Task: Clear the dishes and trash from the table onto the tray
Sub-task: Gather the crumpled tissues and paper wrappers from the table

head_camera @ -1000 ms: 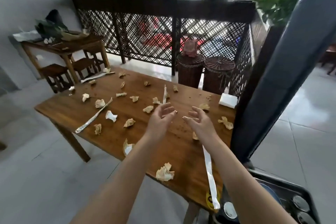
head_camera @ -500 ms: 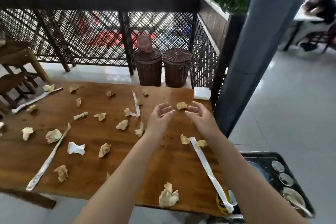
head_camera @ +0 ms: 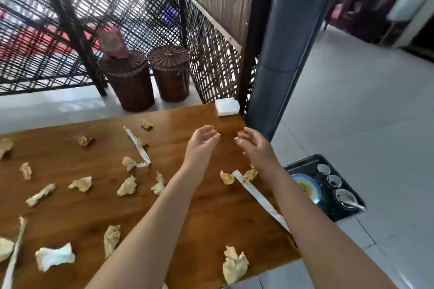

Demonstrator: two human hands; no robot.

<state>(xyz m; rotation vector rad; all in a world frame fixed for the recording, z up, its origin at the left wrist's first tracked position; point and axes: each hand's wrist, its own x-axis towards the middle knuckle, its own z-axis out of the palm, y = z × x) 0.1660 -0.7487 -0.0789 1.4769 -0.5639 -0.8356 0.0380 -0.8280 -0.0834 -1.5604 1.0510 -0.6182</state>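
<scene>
hovering over the upper-right part of the table [head_camera: 211,223] with left hand [head_camera: 202,145] and right hand [head_camera: 255,145] side by side, palms facing, fingers loosely curled and gripping nothing, the tan scrap [head_camera: 240,134] just past the right hand seemingly lying on the wood beyond. nearest to reach: a crumpled napkin [head_camera: 226,177] beside the top end of a long paper strip [head_camera: 260,197], just below the right wrist in the frame, slanting down-right towards the table edge. probably best taken right-handed, being closer to the tray [head_camera: 301,162] at right centre.
</scene>
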